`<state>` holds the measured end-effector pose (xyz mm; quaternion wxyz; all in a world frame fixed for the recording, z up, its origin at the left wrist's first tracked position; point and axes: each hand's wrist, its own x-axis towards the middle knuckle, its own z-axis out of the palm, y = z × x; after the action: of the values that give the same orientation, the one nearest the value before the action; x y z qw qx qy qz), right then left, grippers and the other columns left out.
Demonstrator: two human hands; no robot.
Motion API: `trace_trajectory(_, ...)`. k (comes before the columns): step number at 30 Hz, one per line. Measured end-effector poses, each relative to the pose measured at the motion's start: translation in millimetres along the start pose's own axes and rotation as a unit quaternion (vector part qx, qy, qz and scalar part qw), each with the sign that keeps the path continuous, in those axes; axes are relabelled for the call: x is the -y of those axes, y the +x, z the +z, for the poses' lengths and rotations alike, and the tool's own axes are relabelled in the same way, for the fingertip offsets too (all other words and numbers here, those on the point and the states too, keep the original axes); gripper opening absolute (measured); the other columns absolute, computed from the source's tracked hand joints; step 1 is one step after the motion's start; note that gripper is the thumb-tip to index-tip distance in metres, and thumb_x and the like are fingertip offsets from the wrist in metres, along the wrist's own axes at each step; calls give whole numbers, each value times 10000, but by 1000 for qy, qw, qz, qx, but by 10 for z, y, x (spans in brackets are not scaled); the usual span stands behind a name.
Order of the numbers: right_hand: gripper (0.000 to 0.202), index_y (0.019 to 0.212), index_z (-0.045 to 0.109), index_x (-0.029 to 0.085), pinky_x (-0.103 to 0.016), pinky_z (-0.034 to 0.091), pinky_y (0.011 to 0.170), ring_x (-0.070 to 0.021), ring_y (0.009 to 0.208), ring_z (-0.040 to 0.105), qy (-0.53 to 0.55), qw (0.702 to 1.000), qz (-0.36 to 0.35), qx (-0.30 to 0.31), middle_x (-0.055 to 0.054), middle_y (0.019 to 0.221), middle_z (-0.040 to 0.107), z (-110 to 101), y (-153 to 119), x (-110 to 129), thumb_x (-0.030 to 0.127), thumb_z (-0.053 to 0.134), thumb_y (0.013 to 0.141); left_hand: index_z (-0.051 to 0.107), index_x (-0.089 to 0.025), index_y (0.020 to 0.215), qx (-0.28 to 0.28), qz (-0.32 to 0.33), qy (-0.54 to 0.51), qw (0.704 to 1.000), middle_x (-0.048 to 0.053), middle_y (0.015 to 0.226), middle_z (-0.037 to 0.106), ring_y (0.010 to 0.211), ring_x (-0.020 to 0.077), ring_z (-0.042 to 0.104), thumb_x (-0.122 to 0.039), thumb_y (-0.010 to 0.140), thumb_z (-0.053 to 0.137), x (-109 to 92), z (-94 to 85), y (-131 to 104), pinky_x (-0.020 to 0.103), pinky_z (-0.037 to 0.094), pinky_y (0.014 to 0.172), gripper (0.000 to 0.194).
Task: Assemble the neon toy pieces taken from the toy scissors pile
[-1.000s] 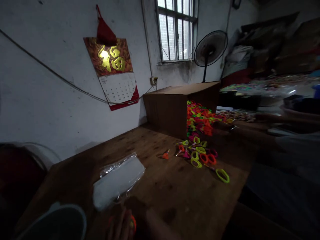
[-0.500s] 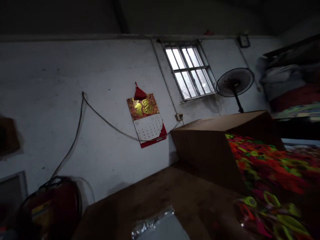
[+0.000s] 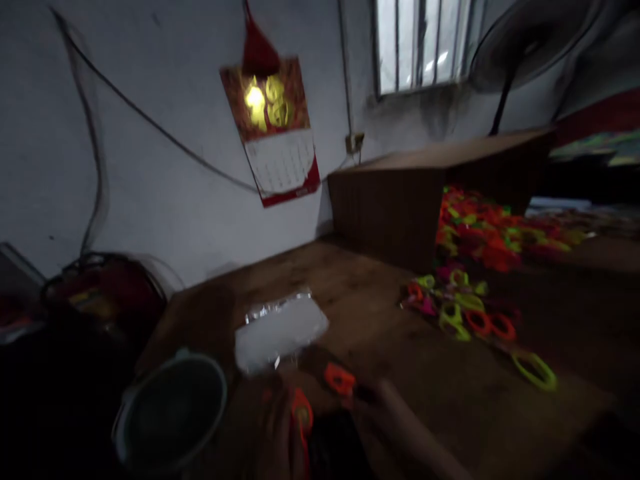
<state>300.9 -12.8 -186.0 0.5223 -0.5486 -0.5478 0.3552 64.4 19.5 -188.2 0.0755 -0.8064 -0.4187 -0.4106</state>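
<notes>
My left hand [image 3: 280, 433], dim and blurred, is closed around an orange plastic piece [image 3: 301, 410] that looks like a scissors handle. To its right, my right hand [image 3: 387, 410] grips another orange piece with a hole [image 3: 340, 380], which also looks like a scissors handle. Whether the two pieces join is too dark to tell. Just beyond my hands a white pack in clear plastic [image 3: 283, 333] lies on the brown table [image 3: 360, 300]. Loose scissors with yellow, orange and pink handles [image 3: 453, 320] lie to the right.
A cardboard box [image 3: 385, 210] on its side spills a heap of bright handles [image 3: 490, 233]. At the lower left stands a round tub [image 3: 175, 413]. A calendar [image 3: 280, 160] hangs on the wall, and a fan [image 3: 535, 47] stands behind the box.
The view has tilted down towards the table. Both my hands with orange pieces and the round tub now show, and the wall things sit higher.
</notes>
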Motion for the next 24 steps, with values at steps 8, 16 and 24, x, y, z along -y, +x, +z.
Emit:
trace_trajectory(8, 358, 809, 619, 160, -311, 506, 692, -230, 752, 619, 212, 963, 168, 4, -55, 785, 678, 674, -563, -66, 453, 695, 617, 593, -211, 1103, 50, -20, -16, 998, 58, 1055, 676, 1008, 197, 614, -127, 858, 356, -251, -343, -92, 371, 496, 868, 351)
trace_trajectory(16, 119, 741, 675, 165, -281, 493, 663, -208, 683, 628, 73, 989, 123, 24, -46, 725, 704, 981, -700, -99, 235, 611, 670, 619, -226, 1006, 50, -19, -21, 998, 34, 957, 682, 915, 177, 631, -119, 872, 383, -358, -364, -43, 348, 497, 816, 293)
trace_trajectory(24, 267, 812, 712, 210, -244, 470, 639, -197, 728, 651, 29, 991, 100, 84, -52, 820, 730, 950, -648, 150, 218, 445, 826, 628, -190, 1013, 29, -72, -8, 997, 36, 930, 684, 919, 165, 613, -161, 895, 411, -432, -358, -15, 328, 469, 837, 249)
